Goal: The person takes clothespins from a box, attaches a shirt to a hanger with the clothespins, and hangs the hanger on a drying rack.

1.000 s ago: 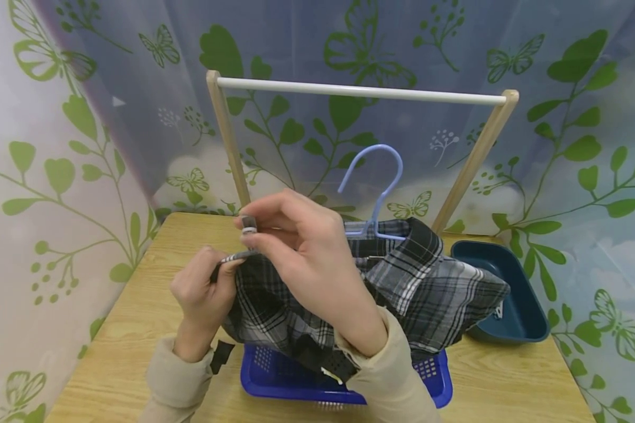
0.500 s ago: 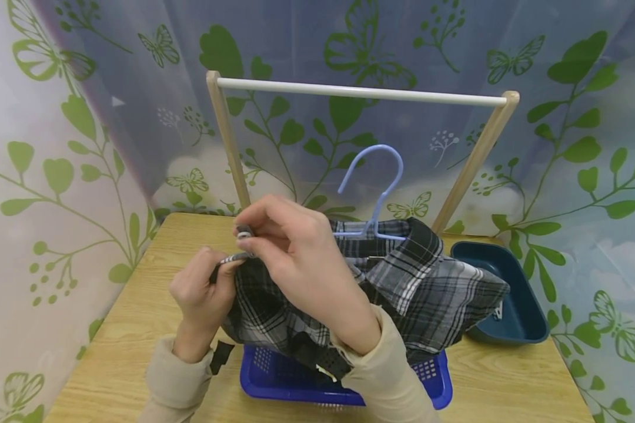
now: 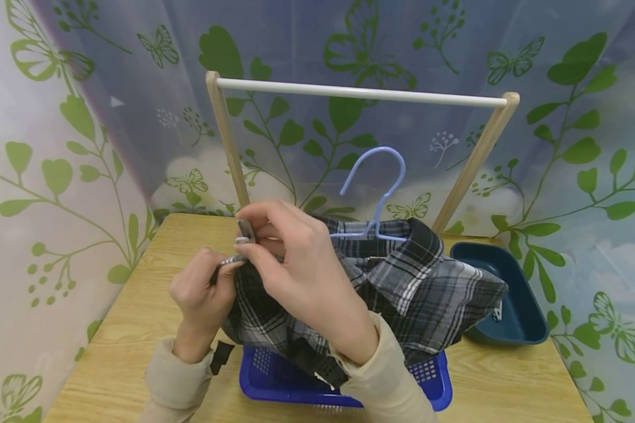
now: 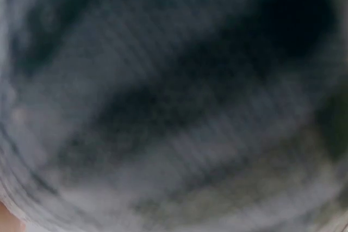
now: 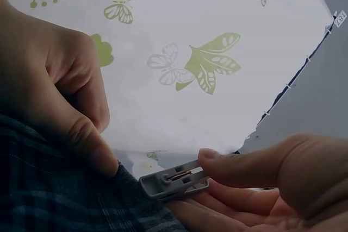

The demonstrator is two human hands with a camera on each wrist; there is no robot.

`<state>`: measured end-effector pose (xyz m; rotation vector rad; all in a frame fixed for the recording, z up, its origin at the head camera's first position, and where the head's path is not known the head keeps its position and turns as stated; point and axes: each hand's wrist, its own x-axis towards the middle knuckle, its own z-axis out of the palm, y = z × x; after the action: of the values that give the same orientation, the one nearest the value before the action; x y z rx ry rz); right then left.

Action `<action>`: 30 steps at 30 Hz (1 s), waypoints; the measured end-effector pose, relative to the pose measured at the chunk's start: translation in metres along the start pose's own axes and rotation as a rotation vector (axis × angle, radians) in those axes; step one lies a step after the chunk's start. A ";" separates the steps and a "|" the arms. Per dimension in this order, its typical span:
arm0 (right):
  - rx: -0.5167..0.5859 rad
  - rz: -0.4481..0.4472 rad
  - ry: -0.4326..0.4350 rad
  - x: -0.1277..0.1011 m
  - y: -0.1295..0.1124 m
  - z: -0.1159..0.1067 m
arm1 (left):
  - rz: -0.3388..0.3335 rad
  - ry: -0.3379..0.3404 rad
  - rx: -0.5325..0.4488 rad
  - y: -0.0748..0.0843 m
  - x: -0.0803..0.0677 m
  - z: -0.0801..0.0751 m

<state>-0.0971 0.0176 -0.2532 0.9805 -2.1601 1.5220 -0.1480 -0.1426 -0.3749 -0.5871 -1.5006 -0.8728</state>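
A black, grey and white plaid shirt (image 3: 428, 294) is on a light-blue hanger (image 3: 403, 169), whose hook stands up out of the collar. My left hand (image 3: 198, 288) grips the shirt's edge at the left, thumb on top of the cloth. In my right hand (image 3: 312, 270), a grey clothespin (image 5: 174, 180) is pinched between thumb and fingers. The pin's front end lies right at the cloth edge beside the left thumb in the right wrist view. Blurred plaid cloth (image 4: 163, 101) fills the left wrist view and hides the left hand there.
Behind the shirt rises a rack with wooden posts (image 3: 478, 155) and a white bar (image 3: 360, 92). A blue perforated basket (image 3: 296, 398) sits beneath the shirt. To the right, a teal bin (image 3: 531, 329) contains a pale clothespin (image 3: 498, 310). All stand on a wood-grain table (image 3: 137, 311).
My right hand has shifted slightly left and down, and the clothespin has tilted in its fingers. My left hand stays on the shirt's edge, almost still.
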 end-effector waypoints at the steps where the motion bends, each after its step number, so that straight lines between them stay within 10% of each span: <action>1: -0.008 0.001 -0.001 0.000 0.000 0.000 | 0.002 -0.001 0.000 0.000 0.000 0.000; 30: -0.179 -0.107 -0.044 0.001 0.002 -0.007 | 0.003 -0.008 -0.021 0.001 0.003 0.002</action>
<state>-0.1002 0.0239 -0.2512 1.0591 -2.1914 1.2454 -0.1488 -0.1405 -0.3713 -0.6092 -1.4991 -0.8856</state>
